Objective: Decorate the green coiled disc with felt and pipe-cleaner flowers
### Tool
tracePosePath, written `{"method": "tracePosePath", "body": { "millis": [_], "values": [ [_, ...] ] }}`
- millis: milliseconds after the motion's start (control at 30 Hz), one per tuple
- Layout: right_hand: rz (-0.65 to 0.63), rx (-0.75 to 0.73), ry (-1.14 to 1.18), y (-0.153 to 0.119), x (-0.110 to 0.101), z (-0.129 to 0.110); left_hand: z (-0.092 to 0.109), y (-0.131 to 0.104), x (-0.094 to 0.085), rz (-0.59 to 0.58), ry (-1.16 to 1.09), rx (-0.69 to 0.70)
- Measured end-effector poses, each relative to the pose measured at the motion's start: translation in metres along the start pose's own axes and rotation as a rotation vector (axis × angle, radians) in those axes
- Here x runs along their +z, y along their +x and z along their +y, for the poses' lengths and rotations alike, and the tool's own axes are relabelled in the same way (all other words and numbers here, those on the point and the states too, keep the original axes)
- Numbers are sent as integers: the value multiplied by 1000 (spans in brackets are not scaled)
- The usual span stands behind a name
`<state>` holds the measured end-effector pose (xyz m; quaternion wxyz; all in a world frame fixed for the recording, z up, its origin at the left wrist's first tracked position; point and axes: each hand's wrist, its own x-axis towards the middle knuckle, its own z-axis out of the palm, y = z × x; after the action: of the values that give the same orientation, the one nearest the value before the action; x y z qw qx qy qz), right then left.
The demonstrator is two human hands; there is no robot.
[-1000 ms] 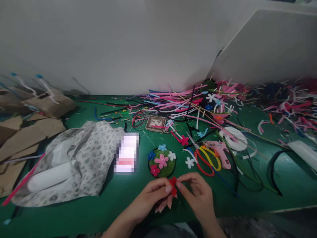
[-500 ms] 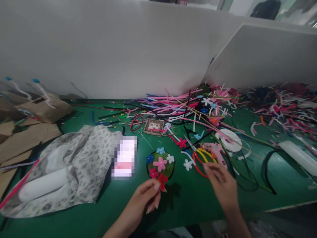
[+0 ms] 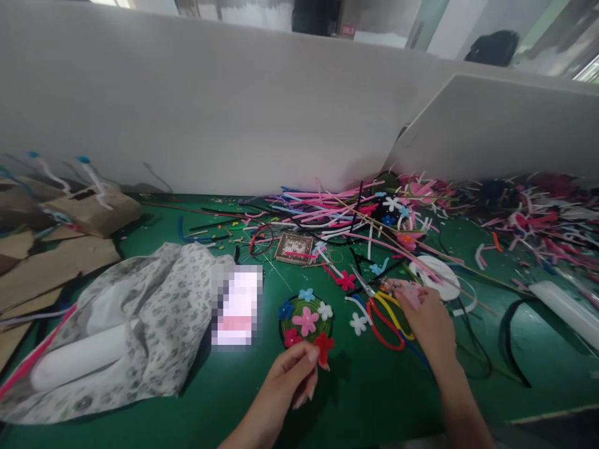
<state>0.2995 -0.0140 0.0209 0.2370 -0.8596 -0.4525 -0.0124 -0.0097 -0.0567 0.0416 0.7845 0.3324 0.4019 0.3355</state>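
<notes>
My left hand (image 3: pixel 296 375) is closed, pinching a red fuzzy flower (image 3: pixel 324 348) between thumb and fingertips. Just beyond it lies a round green coiled disc (image 3: pixel 322 327) bearing several small flowers, with a pink flower (image 3: pixel 306 320) at its middle. My right hand (image 3: pixel 431 321) has its fingers wrapped round a pink glue gun (image 3: pixel 405 290), whose handle is mostly hidden by the hand. Scissors (image 3: pixel 384 325) with red and yellow handles lie beside that hand, blades pointing away. Between the disc and the scissors rests a white flower (image 3: pixel 358 323).
A lit, blurred phone (image 3: pixel 238 305) and a patterned cloth bag (image 3: pixel 159 324) lie on the left. Cardboard pieces (image 3: pixel 60 262) are at far left. Pipe cleaners (image 3: pixel 322 209) pile along the white partition (image 3: pixel 210 112). A white spool (image 3: pixel 435 277) sits past my right hand.
My right hand has moved from beside the scissor handles to the glue gun and closed on it. My left hand still pinches the red flower. The view has tilted up slightly.
</notes>
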Motion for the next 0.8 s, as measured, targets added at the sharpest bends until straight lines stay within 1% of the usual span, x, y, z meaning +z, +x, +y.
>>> {"method": "tracePosePath", "body": {
  "millis": [133, 167, 233, 300, 400, 500, 567, 667, 800],
  "values": [
    [94, 106, 132, 10, -10, 3, 14, 11, 13, -3, 15, 50],
    [105, 129, 180, 12, -13, 4, 17, 14, 16, -2, 16, 59],
    [90, 174, 302, 11, -17, 6, 22, 19, 21, 1, 13, 79],
    [39, 218, 444, 3, -20, 5, 23, 23, 25, 13, 11, 95],
    [-67, 268, 640, -22, -20, -4, 20, 27, 28, 51, -1, 103],
    [-217, 326, 871, -55, -17, -22, 15, 30, 31, 96, -19, 96],
    [-276, 307, 958, -74, -16, -36, 12, 32, 33, 110, -33, 89],
    [-323, 283, 962, -89, -18, -53, 10, 35, 35, 117, -57, 86],
    [-350, 346, 890, -92, -25, -62, 8, 37, 38, 118, -91, 101]
  ]
}}
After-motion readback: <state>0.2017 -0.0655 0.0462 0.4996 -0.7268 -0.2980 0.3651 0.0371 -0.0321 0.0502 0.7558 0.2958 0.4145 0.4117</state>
